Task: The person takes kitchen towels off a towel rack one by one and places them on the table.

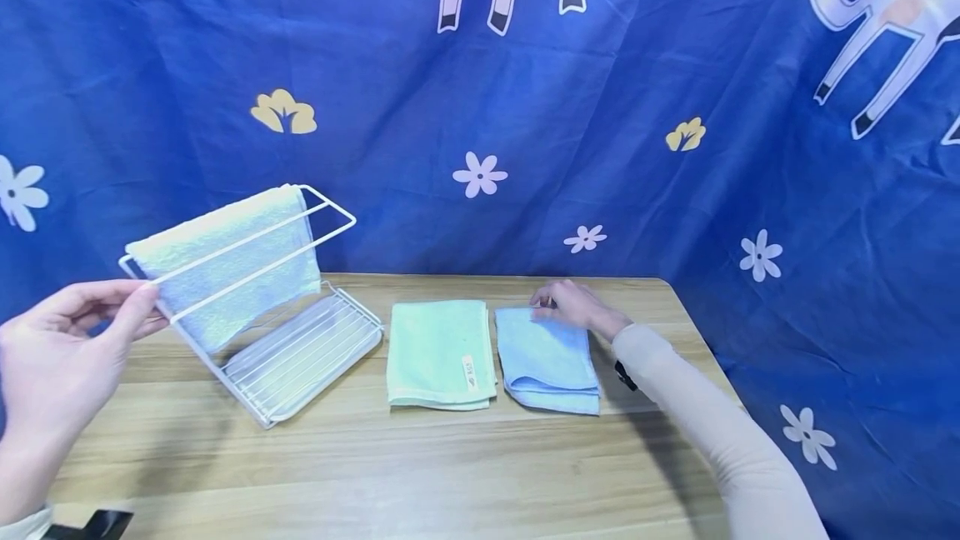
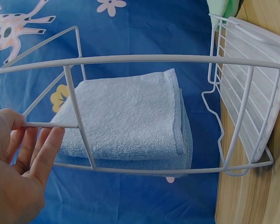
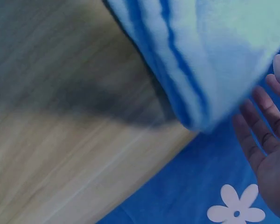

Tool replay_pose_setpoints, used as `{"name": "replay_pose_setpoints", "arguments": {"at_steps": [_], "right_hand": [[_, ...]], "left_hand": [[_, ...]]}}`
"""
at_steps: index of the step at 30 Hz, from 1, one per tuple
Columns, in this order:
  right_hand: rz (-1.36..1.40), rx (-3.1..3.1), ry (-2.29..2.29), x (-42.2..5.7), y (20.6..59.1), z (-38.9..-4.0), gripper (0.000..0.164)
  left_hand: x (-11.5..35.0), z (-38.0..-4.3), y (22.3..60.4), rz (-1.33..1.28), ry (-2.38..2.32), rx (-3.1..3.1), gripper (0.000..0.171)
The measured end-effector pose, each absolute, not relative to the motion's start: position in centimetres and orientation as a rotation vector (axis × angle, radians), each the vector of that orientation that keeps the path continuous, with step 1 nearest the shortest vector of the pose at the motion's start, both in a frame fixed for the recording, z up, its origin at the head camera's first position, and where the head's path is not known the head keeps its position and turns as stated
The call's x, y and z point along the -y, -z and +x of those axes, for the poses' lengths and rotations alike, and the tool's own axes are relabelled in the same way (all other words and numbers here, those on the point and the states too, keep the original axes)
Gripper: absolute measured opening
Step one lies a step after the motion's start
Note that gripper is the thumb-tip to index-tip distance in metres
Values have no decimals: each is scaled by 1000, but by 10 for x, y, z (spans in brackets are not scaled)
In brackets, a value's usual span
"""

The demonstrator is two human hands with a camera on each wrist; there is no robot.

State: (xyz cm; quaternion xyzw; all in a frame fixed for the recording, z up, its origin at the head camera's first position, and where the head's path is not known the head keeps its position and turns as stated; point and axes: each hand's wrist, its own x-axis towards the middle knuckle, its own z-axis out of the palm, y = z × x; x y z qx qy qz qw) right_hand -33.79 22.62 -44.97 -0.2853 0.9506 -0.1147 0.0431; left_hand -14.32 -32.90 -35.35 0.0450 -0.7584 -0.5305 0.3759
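My left hand point(image 1: 71, 365) pinches the end bar of a white wire rack point(image 1: 258, 238) between thumb and fingers. The rack stands tilted on the table, and a folded pale blue towel point(image 1: 232, 265) hangs over its upper bar. In the left wrist view this towel point(image 2: 126, 116) shows behind the bars, with the thumb and fingertips of the hand point(image 2: 18, 163) at a short rod. Over at the right, my right hand point(image 1: 570, 304) is at the far edge of a folded blue towel point(image 1: 547, 357). The right wrist view shows that hand point(image 3: 270, 135) with fingers extended beside the towel point(image 3: 224, 60).
Between the rack and the blue towel lies a folded mint green towel point(image 1: 438, 352) with a small white label. A clear tray point(image 1: 307, 348) sits in the rack's lower part. Behind the wooden table point(image 1: 450, 473) hangs a blue printed curtain point(image 1: 375, 140), which continues along the right side.
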Motion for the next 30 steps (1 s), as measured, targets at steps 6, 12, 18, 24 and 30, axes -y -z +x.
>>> {"name": "replay_pose_setpoints", "arguments": {"at_steps": [6, 12, 18, 24, 30], "right_hand": [[-936, -2969, 406, -222, 435, -333, 27], [-1027, -3018, 489, -209, 417, -327, 25], [-1096, -3005, 585, -187, 398, -319, 24], [-1226, -2995, 703, -159, 383, -313, 20], [-1351, -2966, 857, -132, 369, -310, 21]], "left_hand": [[331, -145, 355, 158, 1407, 1934, 29], [333, -146, 358, 225, 1424, 1946, 20], [333, -147, 359, 217, 1417, 1948, 22], [329, -146, 356, 223, 1489, 1901, 23], [327, -145, 354, 239, 1514, 1884, 21]]}}
